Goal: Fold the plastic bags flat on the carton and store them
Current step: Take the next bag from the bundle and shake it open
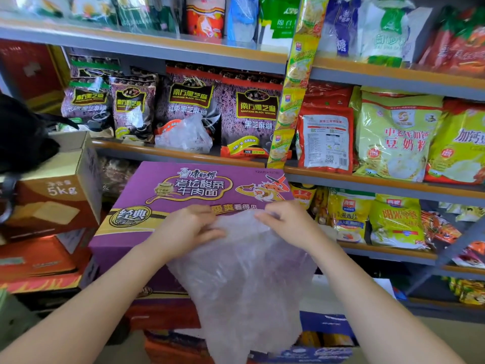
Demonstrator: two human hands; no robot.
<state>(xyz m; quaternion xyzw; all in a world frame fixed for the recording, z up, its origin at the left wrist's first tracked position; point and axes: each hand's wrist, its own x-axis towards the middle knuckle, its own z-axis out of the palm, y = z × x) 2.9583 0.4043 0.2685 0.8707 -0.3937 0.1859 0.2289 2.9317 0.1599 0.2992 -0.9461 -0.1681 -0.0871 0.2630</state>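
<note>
Both hands work 1 clear plastic bag [241,279] at the near edge of the purple carton [162,195], which serves as the flat folding surface here. Left hand [189,229] pinches the bag's upper left edge, its grip curled with thumb over the film; right hand [286,222] pinches the upper right edge the same way, fingers bent down onto the plastic. The 2 grips sit apart along the top edge, probably to pull the film taut and square it before a fold. Only the top strip of the bag lies on the carton; most of it hangs over the front edge toward the person, so it is not yet flat or folded. The carton sits on a stack of other boxes in front of the shelf [183,153], likely chosen because it gives a wide level top at working height. A second crumpled clear bag [183,135] rests on the shelf against the sesame packets [252,114], well apart from the hands; whether it is stored there or waiting its turn cannot be told. A brown box [52,195] stands left of the carton, untouched. Next move probably calls for drawing the hanging part up onto the carton and smoothing it.
</note>
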